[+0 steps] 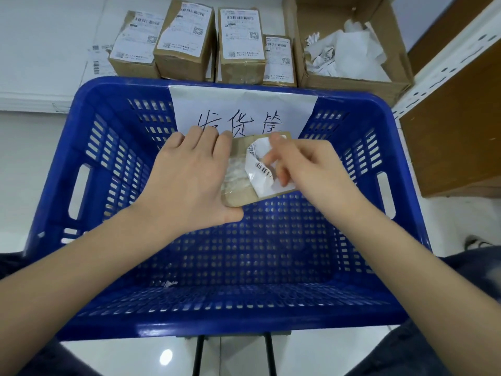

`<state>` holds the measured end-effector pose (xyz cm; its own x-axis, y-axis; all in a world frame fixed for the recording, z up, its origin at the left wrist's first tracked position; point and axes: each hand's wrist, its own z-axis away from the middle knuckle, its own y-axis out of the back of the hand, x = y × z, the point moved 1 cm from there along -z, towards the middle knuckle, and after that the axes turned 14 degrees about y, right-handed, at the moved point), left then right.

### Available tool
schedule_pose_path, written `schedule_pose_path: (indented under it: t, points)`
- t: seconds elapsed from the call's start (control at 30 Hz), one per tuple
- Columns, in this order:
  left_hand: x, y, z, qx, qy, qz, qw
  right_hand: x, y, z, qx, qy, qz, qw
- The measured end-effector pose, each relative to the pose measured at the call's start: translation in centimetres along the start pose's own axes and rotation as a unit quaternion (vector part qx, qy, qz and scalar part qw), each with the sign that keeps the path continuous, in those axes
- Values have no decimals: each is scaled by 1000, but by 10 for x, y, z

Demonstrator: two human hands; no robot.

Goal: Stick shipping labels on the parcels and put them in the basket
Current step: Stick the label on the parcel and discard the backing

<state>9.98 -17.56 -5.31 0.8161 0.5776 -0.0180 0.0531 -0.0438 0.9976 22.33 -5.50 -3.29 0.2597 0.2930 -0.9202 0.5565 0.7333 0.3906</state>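
Your left hand (189, 177) grips the parcel (241, 175) above the blue basket (89, 164). Your right hand (303, 169) pinches its crumpled shipping label (260, 169)

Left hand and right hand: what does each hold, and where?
Left hand grips the small parcel by its left side, over the basket. Right hand pinches the crumpled label on the parcel's top.

Below both hands the blue basket (108, 147) lies open, its perforated floor bare but for a small scrap near the front wall, so there is free room straight down. The left hand (187, 180) and right hand (314, 172) grip a small parcel (241, 175) between them. Beyond the fingertips rises the basket's far wall with a paper sign (244, 109); behind it four labelled boxes (184, 39) and an open carton (352, 50) block the way forward
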Motion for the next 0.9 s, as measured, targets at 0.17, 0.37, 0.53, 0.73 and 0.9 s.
schedule_pose_path:
  t: [0.17, 0.37, 0.53, 0.73, 0.9]
  points:
    - [1, 1, -1, -4, 4, 4, 1000, -6, 13, 1, -59, 41, 17, 997]
    - [1, 2, 0, 1, 2, 4, 1000, 4, 6, 4, -90, 47, 65, 993]
    - [0, 1, 1, 13, 9, 21, 1000, 3, 7, 2, -19, 46, 36, 998]
    - [1, 3, 2, 28, 26, 49, 998, 0, 15, 2, 32, 29, -59, 997]
    - [-1, 3, 2, 20, 30, 55, 998, -3, 21, 0, 70, 2, -157, 985]
